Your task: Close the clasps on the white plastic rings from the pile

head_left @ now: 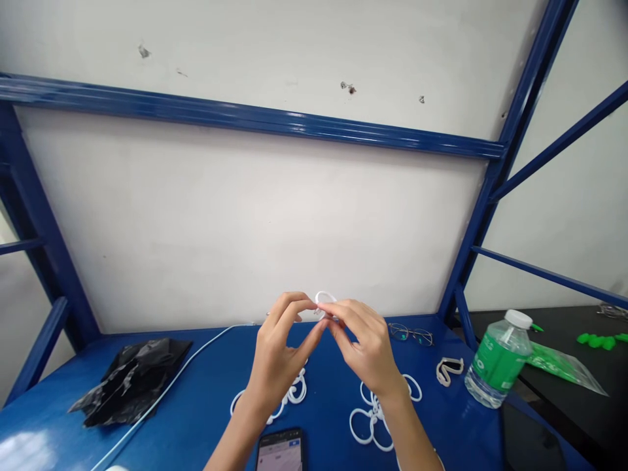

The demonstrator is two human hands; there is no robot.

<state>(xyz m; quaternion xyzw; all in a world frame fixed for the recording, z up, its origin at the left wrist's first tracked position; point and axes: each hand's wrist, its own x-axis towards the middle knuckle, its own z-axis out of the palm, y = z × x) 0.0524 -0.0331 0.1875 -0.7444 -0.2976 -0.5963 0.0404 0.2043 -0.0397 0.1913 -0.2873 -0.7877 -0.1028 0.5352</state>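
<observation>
Raised above the blue tabletop, my left hand [283, 347] and my right hand [366, 343] meet at the fingertips. Between them they pinch a thin white cord [324, 294], and a small loop of it stands up over the fingers. The lower part of this cord is hidden by my fingertips. Below my right wrist lies a white cord knotted into several round loops [375, 413], partly covered by the forearm. Another looped white cord knot [297, 391] rests beneath my left hand, also partly hidden.
A lit phone [279, 451] lies at the front edge. Crumpled black plastic [130, 383] and a pale cable [171, 379] are at left. Glasses [412, 335], a beige band [449, 370], a water bottle [501, 360] and a dark phone-like slab [532, 438] stand or lie at right. Blue frame bars [255, 121] cross behind.
</observation>
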